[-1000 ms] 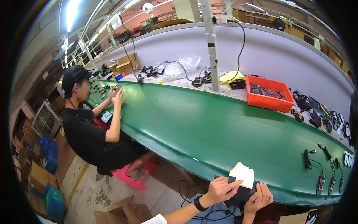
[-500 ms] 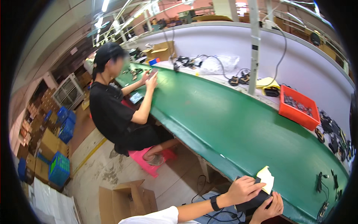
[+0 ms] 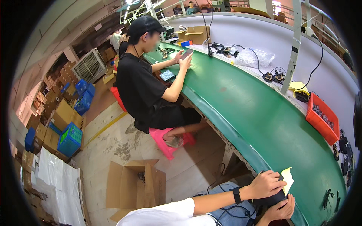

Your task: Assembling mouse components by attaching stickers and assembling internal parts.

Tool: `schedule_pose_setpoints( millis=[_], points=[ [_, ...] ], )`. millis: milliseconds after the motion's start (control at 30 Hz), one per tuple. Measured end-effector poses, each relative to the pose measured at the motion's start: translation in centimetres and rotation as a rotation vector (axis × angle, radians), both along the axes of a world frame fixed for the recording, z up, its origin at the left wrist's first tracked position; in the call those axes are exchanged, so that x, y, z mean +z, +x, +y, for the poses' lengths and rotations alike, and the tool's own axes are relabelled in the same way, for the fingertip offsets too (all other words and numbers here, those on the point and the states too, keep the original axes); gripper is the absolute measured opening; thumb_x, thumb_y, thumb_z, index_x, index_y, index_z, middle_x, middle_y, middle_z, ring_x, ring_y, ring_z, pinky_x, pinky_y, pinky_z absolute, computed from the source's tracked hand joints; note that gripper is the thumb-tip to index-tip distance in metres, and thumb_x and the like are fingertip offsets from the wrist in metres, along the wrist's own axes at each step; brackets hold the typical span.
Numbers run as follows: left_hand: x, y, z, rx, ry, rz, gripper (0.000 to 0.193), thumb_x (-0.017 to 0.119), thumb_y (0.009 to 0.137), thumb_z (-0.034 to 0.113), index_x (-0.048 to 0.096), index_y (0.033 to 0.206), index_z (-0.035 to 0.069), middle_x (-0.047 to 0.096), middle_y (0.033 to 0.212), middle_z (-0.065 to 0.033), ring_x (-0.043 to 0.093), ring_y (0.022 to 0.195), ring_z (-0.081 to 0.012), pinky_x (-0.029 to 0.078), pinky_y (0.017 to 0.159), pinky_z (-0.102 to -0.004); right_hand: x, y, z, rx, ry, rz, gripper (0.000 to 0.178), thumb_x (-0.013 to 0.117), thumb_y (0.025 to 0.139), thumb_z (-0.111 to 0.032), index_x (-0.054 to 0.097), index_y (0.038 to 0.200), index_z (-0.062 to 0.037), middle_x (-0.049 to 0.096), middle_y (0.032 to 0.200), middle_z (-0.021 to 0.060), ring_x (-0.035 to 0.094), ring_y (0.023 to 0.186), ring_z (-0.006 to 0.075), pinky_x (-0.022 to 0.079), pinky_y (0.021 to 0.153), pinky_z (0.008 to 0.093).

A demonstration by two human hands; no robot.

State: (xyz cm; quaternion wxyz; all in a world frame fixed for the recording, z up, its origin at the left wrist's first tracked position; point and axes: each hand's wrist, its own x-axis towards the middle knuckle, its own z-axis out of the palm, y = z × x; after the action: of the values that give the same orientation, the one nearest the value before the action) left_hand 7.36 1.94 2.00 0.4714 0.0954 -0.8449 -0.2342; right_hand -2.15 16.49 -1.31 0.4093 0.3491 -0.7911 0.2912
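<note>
My left hand (image 3: 267, 184), with a black band at its wrist, is closed over the top of a black flat object (image 3: 277, 197) at the near edge of the green bench. Its fingertips press beside a pale yellow sheet (image 3: 288, 180) that sticks up from the object's far side. From below, my right hand (image 3: 280, 210) grips the object's lower right edge, fingers curled round it. What kind of object it is does not show, as both hands cover much of it. Black cables (image 3: 245, 213) lie across my lap.
A long green bench (image 3: 233, 109) runs away to the far left. Against its back stands a red bin (image 3: 319, 126) of small parts. A co-worker (image 3: 149, 83) sits on a pink stool (image 3: 164, 143), holding a phone. An opened cardboard box (image 3: 154, 184) stands on the floor.
The view has swung left, so the bench, co-worker and box appear further right. Both my hands keep hold of the black object, and the yellow sheet stays beside my left fingertips.
</note>
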Motion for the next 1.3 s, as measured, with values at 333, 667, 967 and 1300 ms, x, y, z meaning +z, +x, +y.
schedule_pose_setpoints(
  millis=[333, 667, 967, 1300],
  points=[
    [-0.5, 0.0, 0.2, 0.01, -0.06, 0.041, 0.027, 0.073, 0.084, 0.017, 0.072, 0.11, 0.013, 0.065, 0.081, -0.0064, 0.066, 0.088, -0.0265, 0.054, 0.086, -0.0387, 0.3, 0.5, 0.7, 0.006, 0.065, -0.034, 0.032, 0.047, 0.106, -0.022, 0.072, 0.116, -0.0043, 0.072, 0.121, 0.0083, 0.066, 0.114, 0.0281, 0.045, 0.1, 0.0411],
    [-0.3, -0.3, 0.3, 0.008, -0.066, 0.065, 0.027, 0.073, 0.084, 0.017, 0.072, 0.11, 0.013, 0.064, 0.077, -0.0061, 0.066, 0.085, -0.026, 0.054, 0.086, -0.0381, -0.4, 0.2, 1.1, -0.007, 0.085, -0.078, 0.036, 0.043, 0.108, -0.023, 0.071, 0.121, -0.0045, 0.071, 0.126, 0.0073, 0.063, 0.12, 0.0273, 0.041, 0.103, 0.0414],
    [-0.9, -0.6, 0.5, 0.067, -0.038, 0.114, 0.023, 0.073, 0.083, 0.016, 0.072, 0.106, 0.013, 0.065, 0.077, -0.0049, 0.066, 0.083, -0.0248, 0.054, 0.085, -0.0375, -0.3, -0.1, 0.7, 0.05, 0.053, 0.008, 0.038, 0.041, 0.109, -0.024, 0.071, 0.12, -0.003, 0.072, 0.124, 0.0089, 0.066, 0.116, 0.0281, 0.046, 0.1, 0.0413],
    [-1.0, -0.7, 0.6, 0.039, -0.047, 0.119, 0.022, 0.072, 0.083, 0.017, 0.07, 0.104, 0.012, 0.064, 0.077, -0.0043, 0.066, 0.081, -0.0246, 0.053, 0.084, -0.0366, -1.3, 4.5, 2.5, 0.155, -0.124, 0.084, 0.025, 0.055, 0.106, -0.023, 0.07, 0.111, -0.004, 0.07, 0.114, 0.016, 0.065, 0.11, 0.0347, 0.049, 0.096, 0.0466]
  ],
)
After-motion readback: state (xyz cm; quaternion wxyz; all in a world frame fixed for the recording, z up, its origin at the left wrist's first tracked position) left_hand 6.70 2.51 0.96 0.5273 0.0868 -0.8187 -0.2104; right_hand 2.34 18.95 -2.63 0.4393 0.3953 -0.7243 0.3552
